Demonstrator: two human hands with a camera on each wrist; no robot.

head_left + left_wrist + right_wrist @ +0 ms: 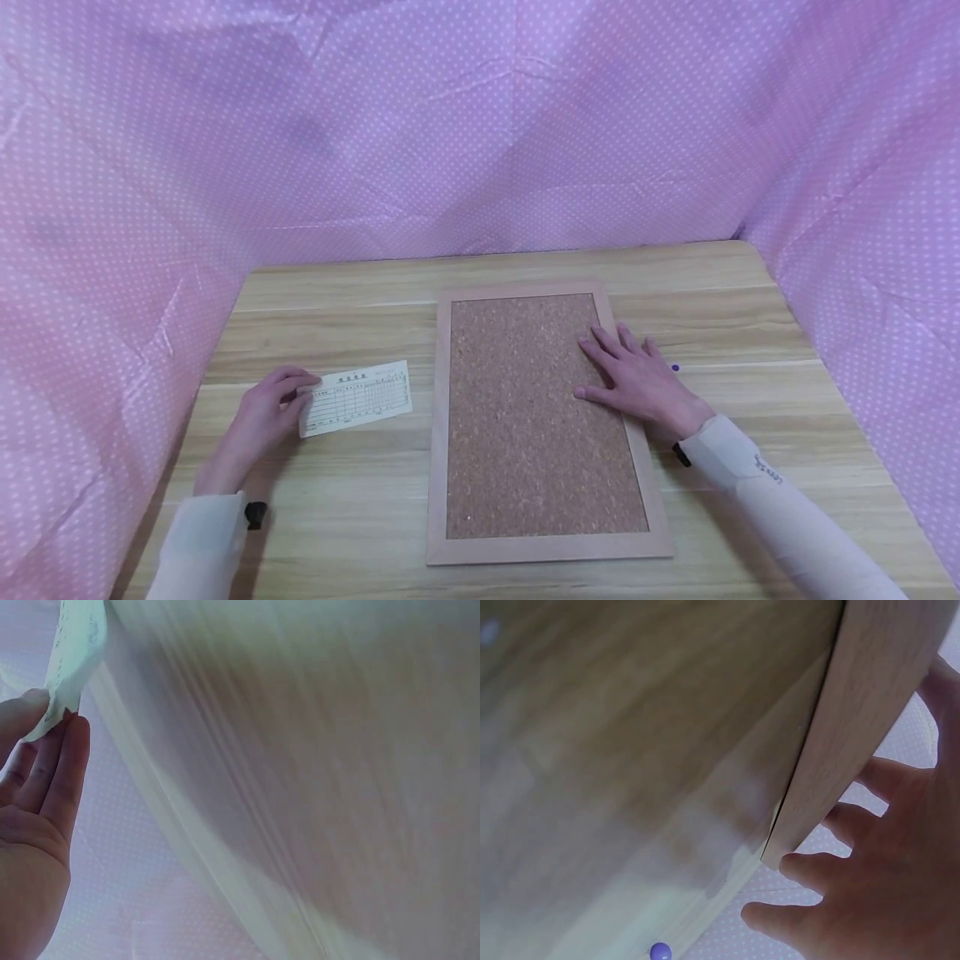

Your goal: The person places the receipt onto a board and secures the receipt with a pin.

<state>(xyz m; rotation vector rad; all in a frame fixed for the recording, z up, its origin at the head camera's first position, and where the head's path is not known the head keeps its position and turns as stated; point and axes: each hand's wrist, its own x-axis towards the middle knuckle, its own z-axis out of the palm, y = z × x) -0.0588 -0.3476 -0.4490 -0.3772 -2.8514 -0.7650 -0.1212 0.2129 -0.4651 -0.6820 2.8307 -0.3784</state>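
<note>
A cork board (543,417) in a pale wooden frame lies on the table, its long side pointing away from me. My right hand (637,379) rests with spread fingers on the board's right side, over the frame (855,712) and part of the cork. To the left of the board, my left hand (266,412) pinches a printed paper slip (360,398) by its left end, between thumb and fingers. In the left wrist view the slip (79,652) rises from the fingertips. Rows and columns of a form show on its face.
A small purple-blue ball-like piece (676,367) sits on the wooden table (337,517) just right of my right hand. Pink dotted cloth (480,125) hangs round the table's back and sides.
</note>
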